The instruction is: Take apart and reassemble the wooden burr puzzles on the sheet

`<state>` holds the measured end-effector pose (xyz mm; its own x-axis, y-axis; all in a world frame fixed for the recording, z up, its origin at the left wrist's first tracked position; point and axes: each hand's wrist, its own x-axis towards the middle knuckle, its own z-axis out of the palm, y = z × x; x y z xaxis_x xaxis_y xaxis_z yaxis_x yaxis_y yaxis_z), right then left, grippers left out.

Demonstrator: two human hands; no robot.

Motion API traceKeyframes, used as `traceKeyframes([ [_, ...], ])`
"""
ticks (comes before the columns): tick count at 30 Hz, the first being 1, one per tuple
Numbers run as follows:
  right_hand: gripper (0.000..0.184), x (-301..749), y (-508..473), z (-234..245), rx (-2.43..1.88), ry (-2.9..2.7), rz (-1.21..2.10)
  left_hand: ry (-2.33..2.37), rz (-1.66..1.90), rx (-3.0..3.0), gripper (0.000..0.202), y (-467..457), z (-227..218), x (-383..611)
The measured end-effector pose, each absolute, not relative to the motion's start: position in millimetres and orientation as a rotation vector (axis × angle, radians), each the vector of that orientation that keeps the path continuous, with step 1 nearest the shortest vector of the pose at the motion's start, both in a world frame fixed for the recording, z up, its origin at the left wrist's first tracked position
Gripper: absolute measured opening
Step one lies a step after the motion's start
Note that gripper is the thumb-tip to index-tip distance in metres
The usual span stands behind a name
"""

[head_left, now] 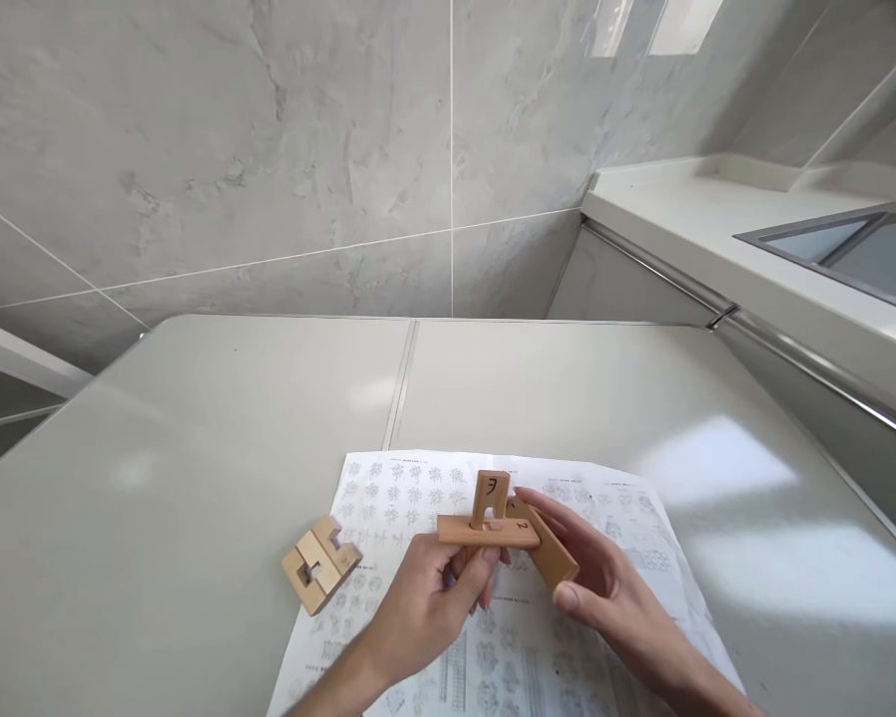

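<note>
My left hand [448, 593] is closed on a flat wooden puzzle piece [455, 530] marked "2", which lies level above the printed sheet. An upright wooden piece [493, 488] marked "3" stands in its slot, with a notch in its lower part. My right hand [589, 558] grips a third flat wooden piece [557, 560] by its ends, fingers on top and thumb at the bottom. This third piece is tilted and touches the right end of the "2" piece; whether they interlock, I cannot tell.
Left of my hands, more notched wooden pieces [321, 563] lie side by side at the paper's edge. A creased sheet [388, 498] printed with small assembly diagrams covers the near part of the pale table [216, 448]. A counter with a sink [858, 249] stands at the right, a tiled wall [306, 149] behind.
</note>
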<state>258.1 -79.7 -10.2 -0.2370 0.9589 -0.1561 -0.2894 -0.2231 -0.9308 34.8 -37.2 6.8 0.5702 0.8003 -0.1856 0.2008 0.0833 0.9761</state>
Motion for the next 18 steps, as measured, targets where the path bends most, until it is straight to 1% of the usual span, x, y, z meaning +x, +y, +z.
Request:
traceKeyframes([
  [3, 0.075, 263.5, -81.6, -12.1, -1.015, -1.097, 1.633, 0.906, 0.527, 1.467, 0.050, -36.9, 10.1, 34.6],
  [6, 0.074, 267.6, -83.3, -16.9, -1.045, -1.159, 1.604, 0.884, 0.511, 1.481, 0.054, -36.1, 13.5, 34.4],
  [12, 0.076, 271.3, -85.4, -24.1, -1.082, -1.232, 1.556, 0.881, 0.465, 1.471, 0.052, -34.5, 15.9, 32.2],
  [18, 0.073, 269.2, -84.2, -12.7, -1.123, -1.360, 1.422, 0.885, 0.384, 1.540, 0.054, -35.2, 18.6, 33.3],
])
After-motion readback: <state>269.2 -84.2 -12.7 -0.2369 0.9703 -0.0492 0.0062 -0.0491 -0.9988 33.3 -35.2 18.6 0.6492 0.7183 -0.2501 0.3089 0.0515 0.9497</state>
